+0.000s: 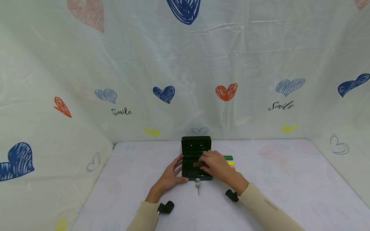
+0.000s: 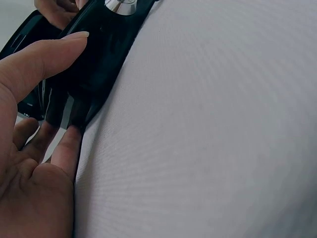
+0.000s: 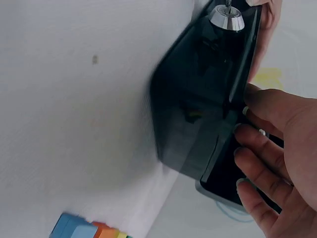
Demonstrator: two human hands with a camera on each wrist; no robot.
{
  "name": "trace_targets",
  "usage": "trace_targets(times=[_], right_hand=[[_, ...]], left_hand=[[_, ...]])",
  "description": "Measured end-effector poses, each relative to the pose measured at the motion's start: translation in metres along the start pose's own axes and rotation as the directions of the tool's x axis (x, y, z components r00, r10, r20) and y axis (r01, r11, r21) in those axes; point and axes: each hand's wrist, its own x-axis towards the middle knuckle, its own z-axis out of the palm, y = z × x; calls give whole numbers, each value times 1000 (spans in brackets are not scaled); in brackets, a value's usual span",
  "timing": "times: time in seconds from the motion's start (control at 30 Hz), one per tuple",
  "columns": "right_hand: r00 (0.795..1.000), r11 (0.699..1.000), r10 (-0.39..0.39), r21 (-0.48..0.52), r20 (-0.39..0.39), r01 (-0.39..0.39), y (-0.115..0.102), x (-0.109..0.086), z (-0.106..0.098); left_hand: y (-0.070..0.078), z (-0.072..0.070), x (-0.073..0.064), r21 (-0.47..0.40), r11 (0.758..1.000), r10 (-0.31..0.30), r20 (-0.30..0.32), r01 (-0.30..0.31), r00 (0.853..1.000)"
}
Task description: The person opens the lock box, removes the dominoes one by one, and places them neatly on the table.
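Observation:
A black cash box [image 1: 197,178] stands on the table with its lid [image 1: 196,141] raised. A key [image 1: 198,186] hangs from the lock on its front. My left hand [image 1: 170,177] steadies the box, fingers along the left side and thumb at the front corner; its thumb [image 2: 59,54] lies across the black wall in the left wrist view. Inside the box, at its right part, my right hand [image 1: 215,164] holds a red block [image 1: 205,164] with curled fingers, which mostly cover it. In the right wrist view its fingertips [image 3: 242,153] sit at the box's rim; the red block is hidden there.
Right of the box lie coloured blocks: green [image 1: 228,158], yellow [image 1: 230,163] and orange [image 1: 233,168], with a blue block [image 3: 74,227] showing in the right wrist view. A brownish rectangle [image 1: 198,164] is inside the box. A white curtain with hearts [image 1: 163,94] hangs behind the table.

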Motion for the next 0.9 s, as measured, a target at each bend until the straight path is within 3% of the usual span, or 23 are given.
trace_targets(times=[0.9], right_hand=[[993,996,28,-89,114,-18,-4,17,16]], left_hand=[[-1,-1,1,-15,1000,-5,8,5,1000]])
